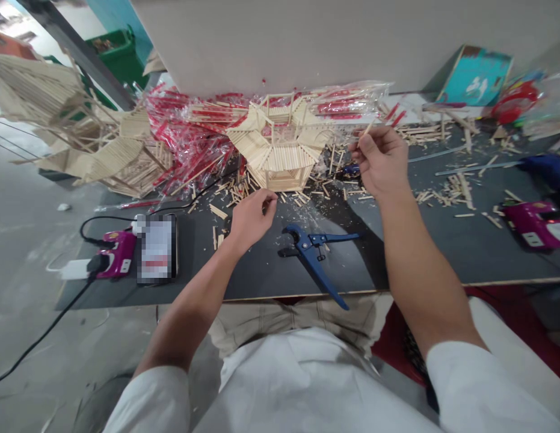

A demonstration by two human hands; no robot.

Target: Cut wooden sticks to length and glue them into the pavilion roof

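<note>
My right hand is raised above the right part of the table, with thumb and fingers pinched on a short, thin wooden stick. My left hand is low at the front of a wooden-stick model, fingers curled in and thumb close to the forefinger. Anything inside that grip is hidden. Slatted roof panels slope around the model's open, many-sided middle. A blue-handled pipe cutter lies below and between my hands, its jaws apart and one handle past the table edge.
Red-and-clear plastic wrappers with sticks are heaped behind. Cut stick pieces litter the dark table. A phone lies beside a purple power socket; another purple socket is right. A larger stick model stands left.
</note>
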